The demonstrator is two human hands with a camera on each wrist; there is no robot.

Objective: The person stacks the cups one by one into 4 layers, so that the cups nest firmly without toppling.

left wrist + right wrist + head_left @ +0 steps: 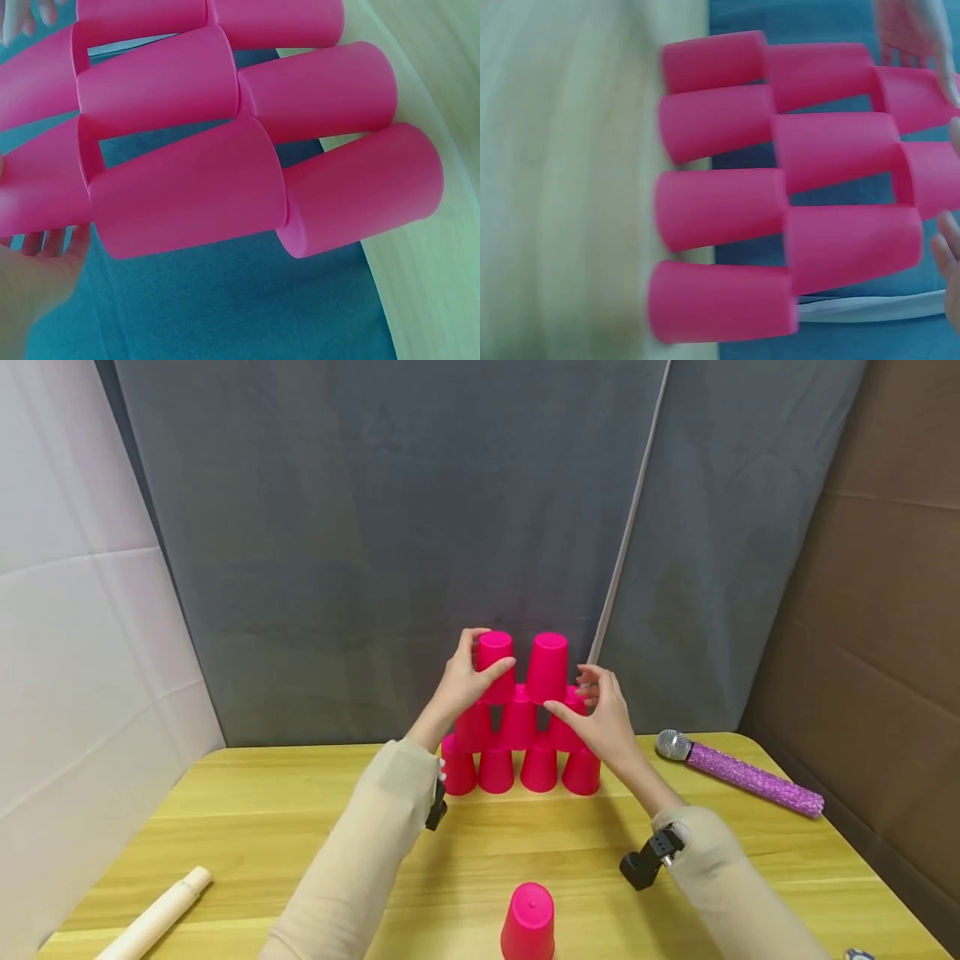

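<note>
- A single pink cup (528,920) stands upside down at the near edge of the yellow wooden surface (247,810), between the two sleeved forearms and well apart from the stack.
- A cream-coloured roll (153,917) lies at the near left corner of the surface.
- A purple glitter microphone (738,773) lies at the right, near the stack but not touching it.
- The cup pyramid (520,735) stands toward the far edge of the surface: four upside-down pink cups in the bottom row, three above them, two on top.
- The left hand (465,681) grips the top-left cup (495,662), fingers and thumb curled round its side.
- The right hand (603,714) is at the right end of the middle row; its thumb touches the base of the top-right cup (547,667) and its fingers are bent round the right-hand middle cup (573,703).
- In the right wrist view the stack (780,187) fills the frame with that hand's fingers (949,255) at its edge.
- A grey cloth backdrop (390,527) hangs behind the stack.
</note>
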